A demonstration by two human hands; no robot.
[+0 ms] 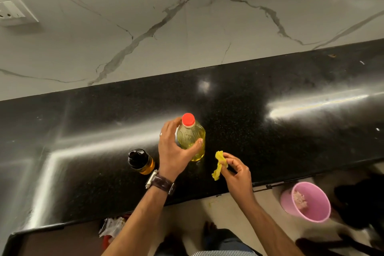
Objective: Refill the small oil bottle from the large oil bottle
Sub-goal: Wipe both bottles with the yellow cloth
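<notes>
Large clear plastic oil bottle (192, 141) with yellow oil, upright at frame centre on glossy black speckled stone worktop (270, 93). Red screw cap (188, 119) on, closed. Left hand (176, 147) wrapped round bottle's shoulder, grip grasping it: thumb on near side, fingers round far side just under cap. Ring on one finger, brown-strap wristwatch (161, 182) on wrist. Small oil bottle (141, 161) with dark rounded top and amber oil low inside, upright lower left of centre, just beside left wrist, not touched. Apart from large bottle, hand between them. Right hand (234, 170) lower right of centre, above worktop's near edge, grip pinching crumpled yellow plastic strip (219, 164) between thumb and fingertips; strip hangs down-left, near large bottle, not touching. Pink plastic bucket (305, 201) on floor at lower right, pale clump inside. Crumpled wrappers (111, 226) on floor bottom left of centre. White veined marble wall (187, 16) across upper frame, white socket plate (14, 9) upper left.
</notes>
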